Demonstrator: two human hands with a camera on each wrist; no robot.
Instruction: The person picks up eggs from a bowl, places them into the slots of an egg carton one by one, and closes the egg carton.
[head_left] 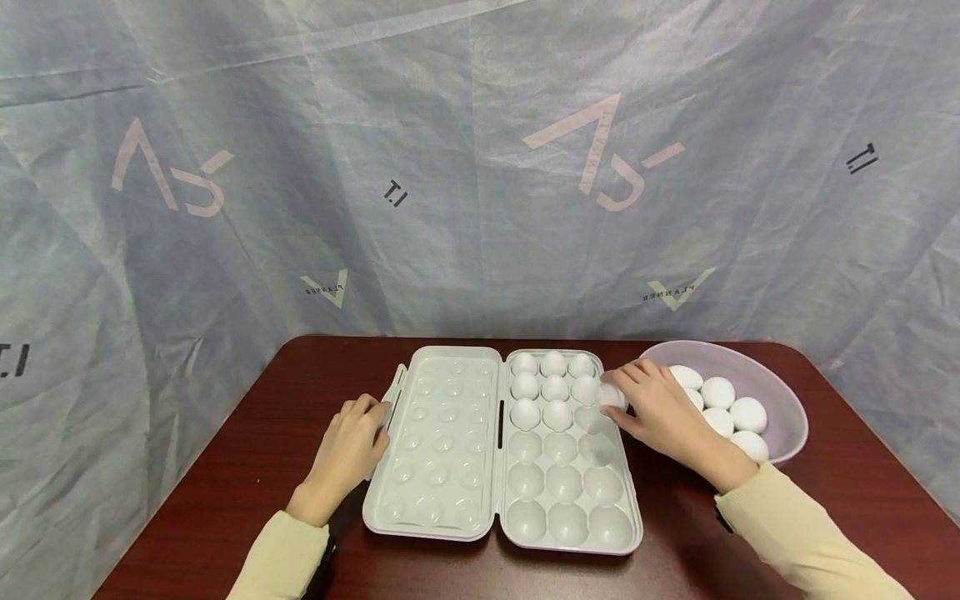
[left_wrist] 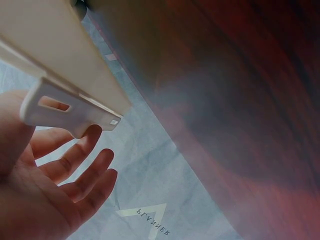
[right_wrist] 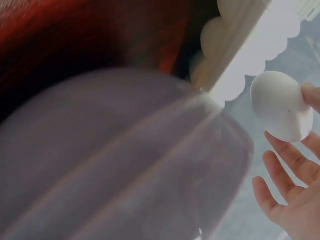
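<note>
An open white plastic egg carton (head_left: pixel 497 521) lies on the table, its dimpled lid (head_left: pixel 442 442) to the left and its cupped base (head_left: pixel 564 525) to the right. White eggs (head_left: pixel 555 389) fill the two far rows and two cups of the third row. My right hand (head_left: pixel 660 412) pinches a white egg (right_wrist: pixel 281 106) between thumb and fingers, just over the base's right edge by the third row. At the lid's outer side, my left hand (head_left: pixel 348 446) grips the latch flap (left_wrist: pixel 70 107) between thumb and fingers.
A pale pink bowl (head_left: pixel 787 417) with several white eggs (head_left: pixel 717 392) stands right of the carton, partly behind my right hand. The table (head_left: pixel 247 500) is dark red wood. A grey printed sheet (head_left: pixel 450 208) hangs behind its far edge.
</note>
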